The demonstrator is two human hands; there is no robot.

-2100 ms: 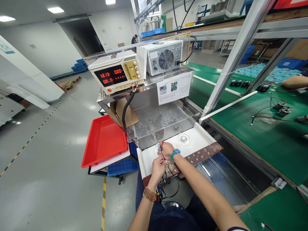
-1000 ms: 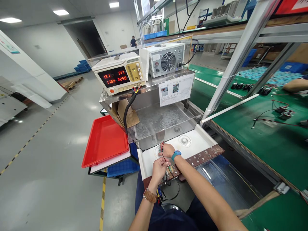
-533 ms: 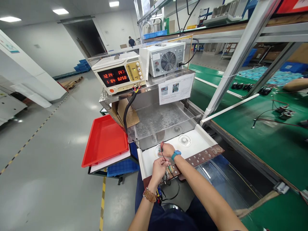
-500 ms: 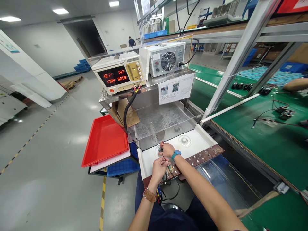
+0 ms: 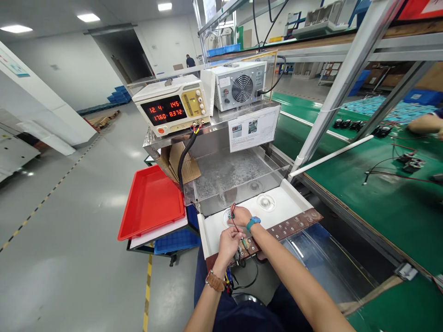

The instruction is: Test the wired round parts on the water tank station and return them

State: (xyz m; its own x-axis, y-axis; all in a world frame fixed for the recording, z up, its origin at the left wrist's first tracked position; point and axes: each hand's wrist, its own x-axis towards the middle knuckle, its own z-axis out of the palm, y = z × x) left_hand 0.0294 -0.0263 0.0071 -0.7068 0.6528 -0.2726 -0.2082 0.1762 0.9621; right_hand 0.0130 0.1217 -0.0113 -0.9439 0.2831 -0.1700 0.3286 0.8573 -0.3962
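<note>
My right hand [image 5: 241, 216], with a blue watch band at its wrist, is closed low over the left end of the white tray [image 5: 287, 199]. In its fingers is a small wired part [image 5: 231, 215], mostly hidden, above a round white fitting. A thin red-and-black wire pair [image 5: 234, 220] loops up from there and runs down to my left hand [image 5: 230, 242], whose thumb and fingers pinch it. Just beside those fingertips, a green-sleeved clip [image 5: 245, 242] lies on the brown studded strip [image 5: 294, 224] along the tray's front.
A power supply [image 5: 169, 108] with red digits stands on a metal shelf, beside a fan-backed unit [image 5: 240, 85]. To the left is a red tray [image 5: 152, 200]. Wired devices [image 5: 410, 162] lie on the green bench [image 5: 398, 198], where another person's arm [image 5: 425, 124] rests. Black cables hang below the strip.
The digits on the power supply differ: 17.84 now reads 17.60, and 8.258 reads 8.372. My hands stay almost in place. The other person's arm at the right has shifted slightly.
</note>
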